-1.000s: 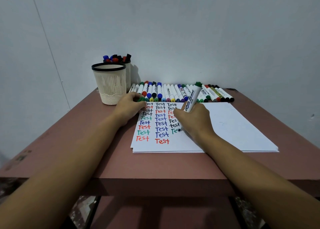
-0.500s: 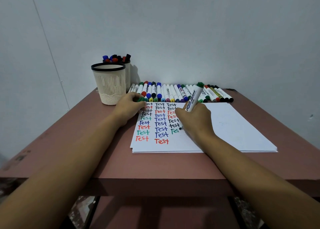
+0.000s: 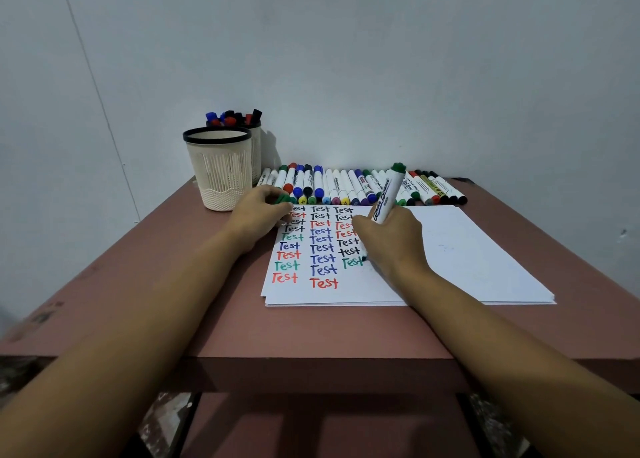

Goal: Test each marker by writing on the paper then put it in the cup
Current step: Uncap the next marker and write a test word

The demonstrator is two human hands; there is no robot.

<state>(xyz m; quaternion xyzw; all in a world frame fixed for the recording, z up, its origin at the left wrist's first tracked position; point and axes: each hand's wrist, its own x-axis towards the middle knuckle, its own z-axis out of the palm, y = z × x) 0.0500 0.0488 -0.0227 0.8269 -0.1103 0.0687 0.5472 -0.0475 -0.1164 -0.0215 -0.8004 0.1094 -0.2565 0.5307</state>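
Note:
My right hand (image 3: 391, 241) grips a white marker with a green end (image 3: 388, 194), its tip down on the paper (image 3: 457, 249) at the end of a green "Test". My left hand (image 3: 258, 215) rests on the paper's top left corner and pinches the green cap (image 3: 284, 199). The sheet carries three columns of "Test" in black, red, blue and green. An empty cream mesh cup with a black rim (image 3: 221, 170) stands left of the paper. A second cup (image 3: 254, 146) behind it holds several markers.
A row of several capped markers (image 3: 346, 187) lies along the wall behind the paper. The brown table's front edge (image 3: 311, 357) is close to me, and the wall stands right behind the table. The paper's right half is blank.
The green word has grown from "Te" to a full "Test" as my right hand wrote rightward. My left hand has stayed in place.

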